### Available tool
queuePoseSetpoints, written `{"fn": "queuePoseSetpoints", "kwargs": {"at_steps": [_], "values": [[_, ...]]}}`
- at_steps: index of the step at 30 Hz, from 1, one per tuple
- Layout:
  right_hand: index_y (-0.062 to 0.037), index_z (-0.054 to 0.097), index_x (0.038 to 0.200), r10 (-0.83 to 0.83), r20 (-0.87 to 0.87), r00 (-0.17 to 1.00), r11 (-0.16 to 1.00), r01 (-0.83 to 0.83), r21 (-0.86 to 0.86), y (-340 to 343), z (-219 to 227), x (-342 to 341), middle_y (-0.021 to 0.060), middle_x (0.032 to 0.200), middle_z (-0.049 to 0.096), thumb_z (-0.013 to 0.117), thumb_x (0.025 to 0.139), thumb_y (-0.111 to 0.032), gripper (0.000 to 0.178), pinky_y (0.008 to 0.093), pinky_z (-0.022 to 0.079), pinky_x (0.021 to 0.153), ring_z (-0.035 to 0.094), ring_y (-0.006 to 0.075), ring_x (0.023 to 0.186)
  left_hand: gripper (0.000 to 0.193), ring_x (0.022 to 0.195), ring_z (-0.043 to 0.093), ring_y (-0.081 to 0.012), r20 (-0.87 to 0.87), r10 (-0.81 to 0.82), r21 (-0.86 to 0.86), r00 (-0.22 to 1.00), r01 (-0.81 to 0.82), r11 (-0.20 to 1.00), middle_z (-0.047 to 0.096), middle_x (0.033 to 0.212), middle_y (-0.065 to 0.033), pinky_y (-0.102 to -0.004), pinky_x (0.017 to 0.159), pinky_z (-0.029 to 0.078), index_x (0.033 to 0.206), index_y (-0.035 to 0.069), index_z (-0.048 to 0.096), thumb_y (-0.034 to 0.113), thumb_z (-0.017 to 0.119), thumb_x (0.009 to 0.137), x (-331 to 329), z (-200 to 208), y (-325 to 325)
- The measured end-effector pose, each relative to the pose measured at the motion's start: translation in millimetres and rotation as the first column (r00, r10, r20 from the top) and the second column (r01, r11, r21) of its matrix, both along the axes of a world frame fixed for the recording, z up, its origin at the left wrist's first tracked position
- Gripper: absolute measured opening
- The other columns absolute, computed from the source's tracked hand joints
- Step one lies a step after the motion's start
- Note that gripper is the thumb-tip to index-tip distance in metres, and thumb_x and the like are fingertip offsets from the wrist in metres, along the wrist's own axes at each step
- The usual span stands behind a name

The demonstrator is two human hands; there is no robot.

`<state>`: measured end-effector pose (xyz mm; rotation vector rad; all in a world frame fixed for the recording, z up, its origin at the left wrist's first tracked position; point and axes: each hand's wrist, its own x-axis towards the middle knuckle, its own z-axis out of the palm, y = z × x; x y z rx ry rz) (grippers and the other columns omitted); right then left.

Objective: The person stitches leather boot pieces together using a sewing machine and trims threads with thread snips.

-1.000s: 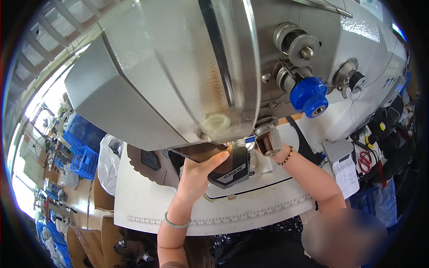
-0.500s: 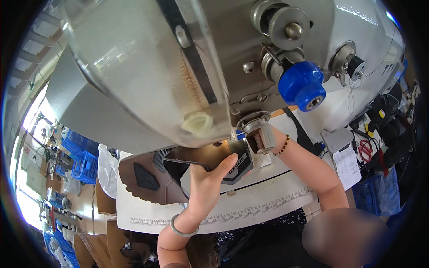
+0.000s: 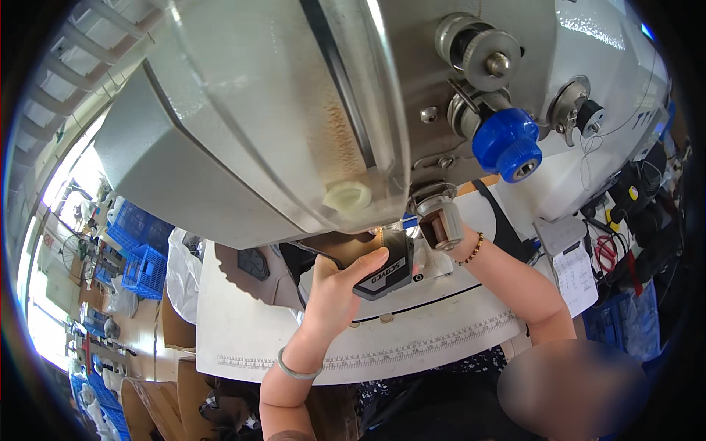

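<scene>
A brown-and-black piece with moulded patches, looking like a shoe upper (image 3: pixel 394 273), lies under the head of a sewing machine (image 3: pixel 243 132). My left hand (image 3: pixel 340 283) grips its near edge, thumb on top of a black panel and the other fingers out of sight below. To the left, a brown flap (image 3: pixel 273 278) of the same piece spreads over the white work table (image 3: pixel 279 345). My right hand (image 3: pixel 463 241) reaches in behind a metal cylinder (image 3: pixel 440 224) on the machine; its fingers are hidden there. The needle area is covered by the machine head.
A blue knob (image 3: pixel 507 143) and metal thread tension discs (image 3: pixel 482 55) jut from the machine. Along the table's front edge runs a measuring scale (image 3: pixel 412 345). Papers (image 3: pixel 573 275) and red scissors (image 3: pixel 605 252) lie at the right. Blue crates (image 3: pixel 144 270) stand at the left.
The brown flap has swung up and a little right, partly under the machine head. My left hand keeps its hold and has barely moved. The machine appears shifted right in the picture.
</scene>
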<state>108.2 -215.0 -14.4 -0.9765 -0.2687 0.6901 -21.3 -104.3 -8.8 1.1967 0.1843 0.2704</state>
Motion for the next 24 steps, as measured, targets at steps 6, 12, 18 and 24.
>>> {"fn": "queuePoseSetpoints", "kwargs": {"at_steps": [6,12,18,24], "values": [[-0.0074,0.041,0.086,-0.089,0.032,0.996,0.996,0.088,0.023,-2.7,3.3,-10.0,0.0018,0.074,0.044,0.044,0.078,0.001,0.012,0.0257,0.044,0.055,0.048,0.0089,0.065,0.026,0.08,0.064,-0.0343,-0.074,-0.045,0.073,0.996,0.05,0.996,0.061,0.089,-0.0276,-0.038,0.072,0.054,0.097,-0.02,0.051,0.0,0.049,0.08,4.6,5.5,5.6],[-0.0089,0.046,0.081,-0.186,0.216,0.958,0.982,0.184,0.03,2.5,-8.4,-10.2,-0.0025,0.069,0.045,0.045,0.08,-0.005,0.005,0.0205,0.038,0.053,0.044,0.0044,0.061,0.028,0.077,0.064,-0.0346,-0.036,-0.08,0.061,0.996,0.082,0.995,0.061,0.089,-0.0259,-0.0395,0.072,0.054,0.099,-0.018,0.051,0.0,0.051,0.077,8.1,9.8,15.4],[-0.0037,0.05,0.089,-0.365,0.172,0.915,0.854,0.255,0.454,11.5,-13.5,-21.3,-0.0017,0.078,0.052,0.047,0.084,-0.002,0.006,0.0171,0.037,0.058,0.045,0.0018,0.067,0.038,0.084,0.062,-0.0373,-0.041,-0.024,-0.087,0.999,0.021,0.996,0.058,0.098,-0.0249,-0.0414,0.074,0.054,0.113,-0.015,0.04,0.001,0.051,0.08,-2.1,17.0,2.2],[-0.0019,0.05,0.093,-0.539,0.445,0.716,0.784,0.233,0.575,16.3,-28.1,-20.9,-0.0013,0.082,0.053,0.049,0.085,-0.003,0.008,0.0181,0.037,0.066,0.045,0.0024,0.074,0.035,0.084,0.062,-0.0367,-0.029,-0.008,0.014,1.0,0.008,1.0,0.056,0.097,-0.0257,-0.0412,0.073,0.054,0.109,-0.013,0.039,0.001,0.053,0.081,0.0,16.1,3.8]]}}
